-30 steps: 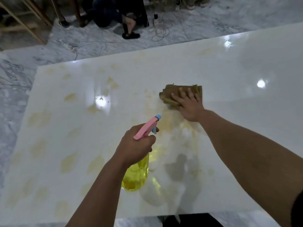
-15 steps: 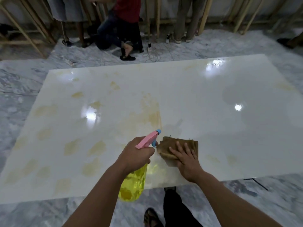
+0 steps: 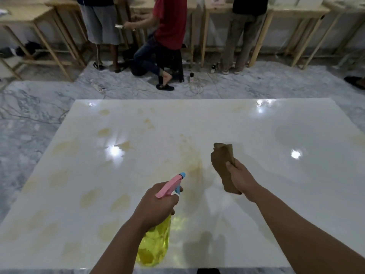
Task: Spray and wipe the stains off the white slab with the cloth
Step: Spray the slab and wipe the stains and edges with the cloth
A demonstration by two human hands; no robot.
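Slab (image 3: pixel 246 131) as the landmark — white, glossy, long axis running left to right across the view. Over its left half, pale yellow stains (image 3: pixel 89 196) in loose rows, dry-looking, untouched. Nearer the middle, a smeared stain patch (image 3: pixel 194 165) just ahead of the nozzle. Left hand (image 3: pixel 158 206) wrapped tight round the neck of the spray bottle (image 3: pixel 155 248), held above the slab's near edge, pink head and blue tip aimed forward and slightly right toward that smear. Right of it, right hand (image 3: pixel 241 179) clenched on the cloth (image 3: pixel 223 165), lifted clear of the slab — crumpled, standing upright out of the fist, not touching the surface. Smear between the two hands, closer to the nozzle line than to the cloth. Probably a spray first, then the cloth down and leftward onto the wet patch; remaining stains well to the left, nearer the bottle hand than the cloth hand.
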